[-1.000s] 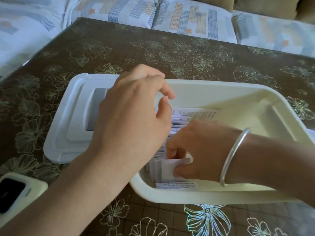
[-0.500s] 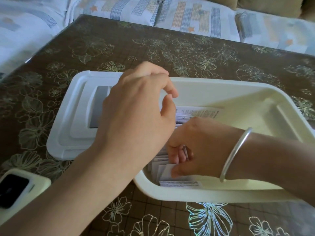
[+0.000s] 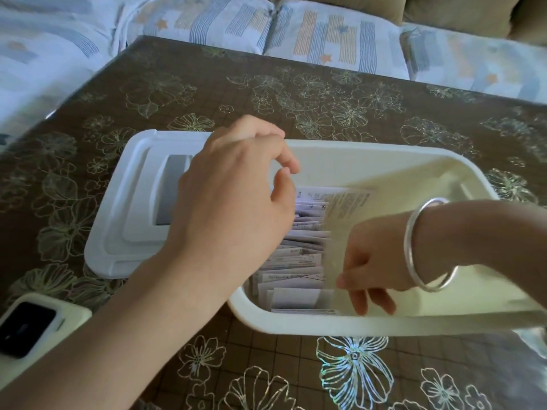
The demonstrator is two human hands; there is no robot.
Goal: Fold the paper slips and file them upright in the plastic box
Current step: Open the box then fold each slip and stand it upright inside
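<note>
Many folded slips (image 3: 296, 261) stand in the plastic box (image 3: 370, 161), frame centre: light, limp, best pinched at top edges. My left hand (image 3: 233, 202) curls loosely, seemingly empty; whether my right hand (image 3: 376, 255) pinches the blurred sheet (image 3: 346, 208), I cannot tell.

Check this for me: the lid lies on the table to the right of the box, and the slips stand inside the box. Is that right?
No. The head view shows the lid on the table to the left of the box, not the right. The slips do stand inside the box.
</note>
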